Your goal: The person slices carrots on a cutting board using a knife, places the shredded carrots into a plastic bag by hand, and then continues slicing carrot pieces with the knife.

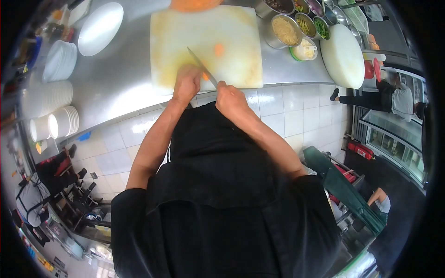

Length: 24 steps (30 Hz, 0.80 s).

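Observation:
My right hand (231,97) is wrapped round the handle of a kitchen knife (199,61), its blade pointing up and left over a white cutting board (174,30). Close to the blade, my left hand (187,84) is closed, with the fingers curled down at the board; what lies under them is hidden. A small orange piece (205,76), probably carrot, shows at the blade beside my left hand. Farther up the board lies a separate orange slice (219,50), apart from both hands.
Metal containers of cut food (284,31) stand right of the board, near a thick white round block (342,56). An orange mass (195,4) lies beyond the board. An oval plate (101,28) and stacked bowls (63,122) sit left. Other people are farther off on both sides.

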Motion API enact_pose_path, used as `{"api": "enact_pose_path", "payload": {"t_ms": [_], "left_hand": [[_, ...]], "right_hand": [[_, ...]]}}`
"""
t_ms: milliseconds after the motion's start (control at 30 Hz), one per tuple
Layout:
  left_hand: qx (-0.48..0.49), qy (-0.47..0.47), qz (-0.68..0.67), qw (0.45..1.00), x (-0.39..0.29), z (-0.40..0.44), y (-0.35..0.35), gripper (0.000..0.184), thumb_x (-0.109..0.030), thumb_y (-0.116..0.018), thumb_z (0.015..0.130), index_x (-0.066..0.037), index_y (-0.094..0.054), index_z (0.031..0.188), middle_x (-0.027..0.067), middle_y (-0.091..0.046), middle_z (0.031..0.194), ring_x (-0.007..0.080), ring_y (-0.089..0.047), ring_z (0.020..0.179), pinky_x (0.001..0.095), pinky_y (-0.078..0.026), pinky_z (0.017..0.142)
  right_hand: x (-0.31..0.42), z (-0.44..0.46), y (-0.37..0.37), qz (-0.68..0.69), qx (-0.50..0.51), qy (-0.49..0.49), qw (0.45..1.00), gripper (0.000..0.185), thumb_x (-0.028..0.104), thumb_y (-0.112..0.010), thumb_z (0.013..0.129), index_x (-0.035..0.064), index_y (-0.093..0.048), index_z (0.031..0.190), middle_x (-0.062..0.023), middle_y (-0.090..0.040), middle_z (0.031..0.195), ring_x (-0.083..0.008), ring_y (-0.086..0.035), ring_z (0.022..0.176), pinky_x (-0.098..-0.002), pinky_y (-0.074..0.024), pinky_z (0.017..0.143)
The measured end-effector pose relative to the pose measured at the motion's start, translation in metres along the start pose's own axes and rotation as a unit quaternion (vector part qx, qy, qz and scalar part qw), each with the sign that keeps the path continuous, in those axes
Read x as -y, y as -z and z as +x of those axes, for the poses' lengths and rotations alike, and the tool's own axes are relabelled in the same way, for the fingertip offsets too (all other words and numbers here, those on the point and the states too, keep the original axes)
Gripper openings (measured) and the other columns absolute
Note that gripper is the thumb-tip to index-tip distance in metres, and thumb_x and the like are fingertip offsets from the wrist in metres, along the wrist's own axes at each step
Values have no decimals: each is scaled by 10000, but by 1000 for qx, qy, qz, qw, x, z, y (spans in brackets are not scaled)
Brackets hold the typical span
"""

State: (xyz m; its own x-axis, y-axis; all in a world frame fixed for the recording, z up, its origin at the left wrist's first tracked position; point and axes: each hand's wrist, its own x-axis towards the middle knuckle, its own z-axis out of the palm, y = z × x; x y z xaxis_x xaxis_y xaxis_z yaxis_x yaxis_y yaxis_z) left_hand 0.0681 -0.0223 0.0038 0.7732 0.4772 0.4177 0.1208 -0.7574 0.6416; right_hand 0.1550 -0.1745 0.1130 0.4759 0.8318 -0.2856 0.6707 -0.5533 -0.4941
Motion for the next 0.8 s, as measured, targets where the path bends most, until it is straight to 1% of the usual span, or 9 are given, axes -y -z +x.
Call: {"api": "enact_pose_path", "payload": {"t_ms": [167,333,433,500,600,633,700,733,800], "left_hand": [[-8,-16,-8,1000,1,1,2,81,31,-647,779,-20,-663,839,127,-602,806,328,-564,780,406,-458,701],[-4,-19,-11,1000,0,-4,5,74,43,-653,773,-12,-656,822,126,-607,818,327,-564,771,403,-460,697],[-1,-30,-12,999,-3,6,5,114,24,-647,788,-8,-671,894,133,-615,836,329,-573,777,401,-467,712],[-23,35,7,999,-6,14,2,231,0,-640,805,-7,-670,1035,148,-626,863,325,-594,843,399,-486,765],[2,13,88,996,-3,54,-23,359,-48,-658,809,-22,-635,1166,163,-626,973,323,-600,947,400,-493,852],[0,9,88,996,-2,69,-32,359,-48,-658,809,-22,-635,1166,163,-626,973,323,-600,947,400,-493,852],[119,80,104,984,-5,95,-44,434,-88,-711,771,-55,-628,1196,164,-602,1091,320,-587,1017,396,-484,915],[118,76,104,985,-9,104,-45,434,-88,-711,771,-55,-628,1196,164,-602,1091,320,-587,1017,396,-484,915],[293,129,151,935,-16,124,-44,478,-123,-760,727,-79,-630,1185,162,-564,1181,323,-574,1054,394,-472,948]], "right_hand": [[2,-2,7,-9,20,-8,1000,126,-25,-502,782,-93,-563,869,-322,-633,766,-477,-646,753,-530,-518,705],[-19,12,-15,22,-27,22,999,123,-15,-534,774,-92,-559,867,-326,-621,736,-472,-648,745,-538,-516,692],[-25,-1,8,23,-40,-7,999,114,-9,-546,778,-76,-554,869,-316,-618,715,-474,-644,742,-538,-516,685],[-29,-9,24,18,-63,-35,997,102,-10,-543,783,-71,-553,865,-316,-619,717,-478,-641,744,-538,-516,681],[-38,-14,42,18,-110,-70,991,75,-3,-536,799,-63,-550,841,-322,-619,724,-486,-636,747,-541,-511,669],[-45,-14,43,22,-113,-76,990,74,2,-534,802,-65,-548,832,-325,-617,726,-489,-634,750,-543,-509,670],[-52,-16,45,27,-120,-87,989,100,32,-536,834,-67,-550,824,-332,-611,730,-500,-626,759,-541,-506,673],[-52,-20,46,27,-125,-87,988,100,32,-536,834,-67,-550,824,-332,-611,730,-500,-626,759,-541,-506,673],[-53,-26,47,53,-137,-95,985,132,62,-542,867,-67,-559,844,-333,-610,736,-503,-620,768,-541,-501,682]]}}
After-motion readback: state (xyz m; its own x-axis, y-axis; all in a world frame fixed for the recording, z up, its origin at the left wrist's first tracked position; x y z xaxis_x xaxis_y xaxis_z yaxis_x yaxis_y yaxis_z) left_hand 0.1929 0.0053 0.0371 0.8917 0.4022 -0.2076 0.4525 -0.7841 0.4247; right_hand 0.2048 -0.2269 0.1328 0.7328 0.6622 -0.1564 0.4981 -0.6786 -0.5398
